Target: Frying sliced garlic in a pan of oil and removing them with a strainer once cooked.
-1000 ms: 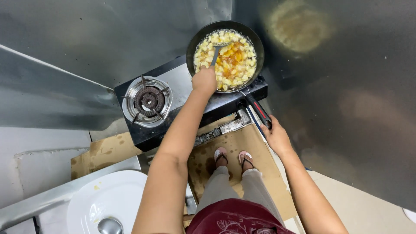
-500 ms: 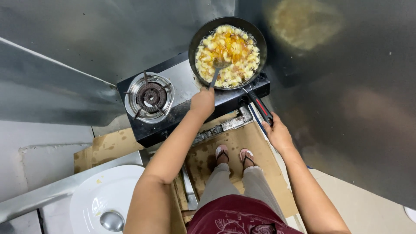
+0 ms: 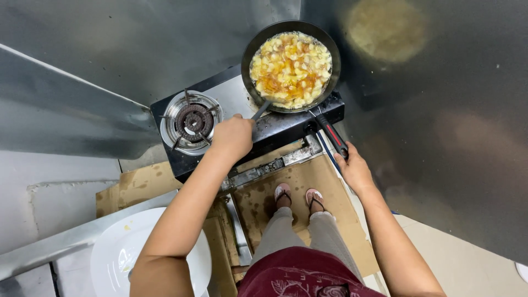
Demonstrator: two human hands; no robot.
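1. Head view, left hand [image 3: 234, 136]: its grip is closed in a fist around the handle of a metal spatula [image 3: 263, 109]. The hand hovers over the front edge of the gas stove [image 3: 242, 129], between the two burners.
2. Spatula: it slants up from the fist toward the frying pan [image 3: 291, 65], and its far end meets the pan's near-left rim; the blade cannot be made out among the food.
3. Right hand [image 3: 353, 168]: its fingers curl closed around the end of the pan handle [image 3: 331, 133], a black and red bar sticking out past the stove's front right corner.
4. Frying pan: dark, round, sitting on the stove's right burner. It is filled with pale yellow chunks in a bubbling orange-yellow liquid, deepest orange near the middle.
5. Left burner [image 3: 192, 121]: bare, no pot on it.
6. Below the stove, flattened cardboard [image 3: 308, 187] lies under the person's sandalled feet; a white plate [image 3: 118, 256] sits lower left of the stove.
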